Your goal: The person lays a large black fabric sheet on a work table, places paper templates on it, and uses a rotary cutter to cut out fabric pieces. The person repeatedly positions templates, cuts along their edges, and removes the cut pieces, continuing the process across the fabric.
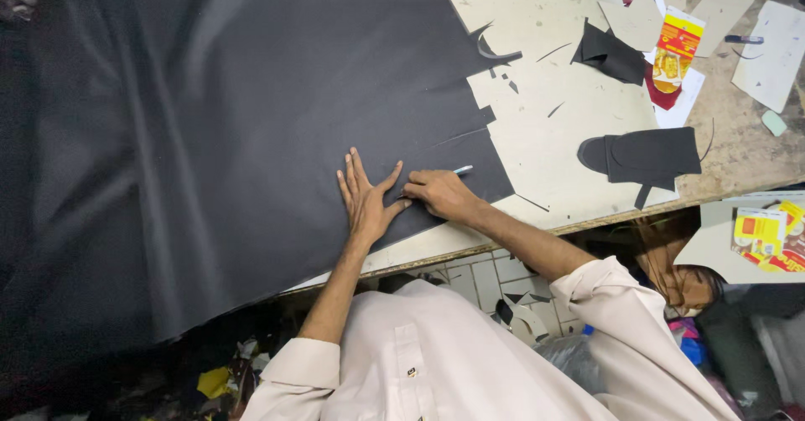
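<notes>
A large sheet of dark grey material (218, 119) covers most of the worktable, its right edge cut into steps. My left hand (362, 196) lies flat on it with fingers spread, pressing it down near the front edge. Right beside it, my right hand (438, 193) is closed around a thin pale-handled cutting tool (461, 169) whose tip rests on the sheet. The two hands nearly touch at the thumbs.
A pale cutting board (553, 127) lies bare to the right, scattered with dark offcuts. A stack of cut dark pieces (646, 154) and another dark piece (610, 54) rest on it. Paper patterns and yellow-red packets (677, 48) sit at the far right. The table edge (470, 253) runs close to my body.
</notes>
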